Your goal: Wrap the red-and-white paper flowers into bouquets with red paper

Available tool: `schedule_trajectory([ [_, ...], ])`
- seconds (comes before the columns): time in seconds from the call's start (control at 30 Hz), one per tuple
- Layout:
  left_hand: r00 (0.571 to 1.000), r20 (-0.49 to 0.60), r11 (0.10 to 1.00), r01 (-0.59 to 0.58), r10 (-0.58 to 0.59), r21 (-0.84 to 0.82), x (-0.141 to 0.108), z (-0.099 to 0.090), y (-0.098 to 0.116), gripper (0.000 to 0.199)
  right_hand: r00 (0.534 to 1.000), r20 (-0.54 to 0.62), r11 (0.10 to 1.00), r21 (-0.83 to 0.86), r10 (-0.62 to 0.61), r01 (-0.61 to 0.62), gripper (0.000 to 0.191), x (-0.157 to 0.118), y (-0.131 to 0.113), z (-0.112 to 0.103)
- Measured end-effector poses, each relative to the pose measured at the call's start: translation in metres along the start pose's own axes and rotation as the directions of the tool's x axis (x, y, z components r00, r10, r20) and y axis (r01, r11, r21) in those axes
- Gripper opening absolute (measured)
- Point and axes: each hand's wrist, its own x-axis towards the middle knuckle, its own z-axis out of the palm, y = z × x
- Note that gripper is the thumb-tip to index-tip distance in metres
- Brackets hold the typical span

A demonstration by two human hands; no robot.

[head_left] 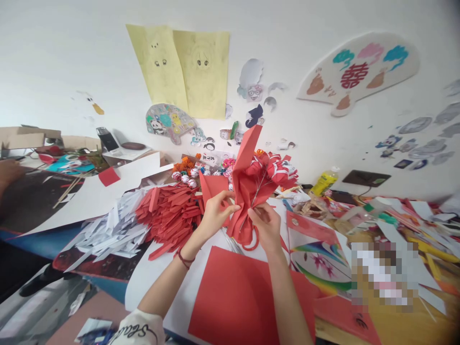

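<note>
My left hand pinches the left fold of a sheet of red paper, gathered into pleats in front of me. With thumb and fingers closed, my right hand grips the same paper on its right side, close to thin silvery wire stems. The stems lead up to red-and-white paper flowers, which lean right against the paper. Below the hands shows a red loop, partly hidden, perhaps a scissors handle. A flat red sheet lies on the white surface under my forearms.
To the left are piles of red paper strips and white paper strips. Small paper flowers sit behind them. A yellow bottle, a dark tablet-like device and scattered paper scraps occupy the right. Another person's hand shows at the left edge.
</note>
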Motion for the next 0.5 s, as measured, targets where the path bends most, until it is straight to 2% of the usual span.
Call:
schedule_trajectory([
  [0.07, 0.999, -0.029, 0.997, 0.043, -0.045, -0.06, -0.003, 0.003, -0.001, 0.028, 0.999, -0.007, 0.998, -0.042, -0.044, 0.044, 0.018, 0.001, 0.0, 0.0],
  [0.2, 0.993, 0.056, 0.946, 0.112, -0.099, -0.304, -0.006, 0.006, -0.005, 0.032, 0.991, -0.004, 0.986, -0.106, -0.132, 0.131, 0.016, 0.001, -0.002, 0.0],
  [0.27, 0.992, 0.075, 0.919, 0.121, -0.1, -0.375, -0.005, 0.006, -0.008, 0.033, 0.987, -0.004, 0.98, -0.119, -0.162, 0.161, 0.014, 0.002, -0.004, 0.001],
  [0.4, 0.994, 0.076, 0.922, 0.104, -0.082, -0.372, -0.002, 0.006, -0.015, 0.029, 0.983, 0.016, 0.967, -0.182, -0.181, 0.181, 0.013, 0.004, -0.008, 0.0],
  [0.5, 0.996, 0.054, 0.93, 0.086, -0.071, -0.356, 0.001, 0.006, -0.017, 0.035, 0.983, 0.068, 0.964, -0.198, -0.17, 0.18, 0.013, 0.005, -0.009, 0.0],
])
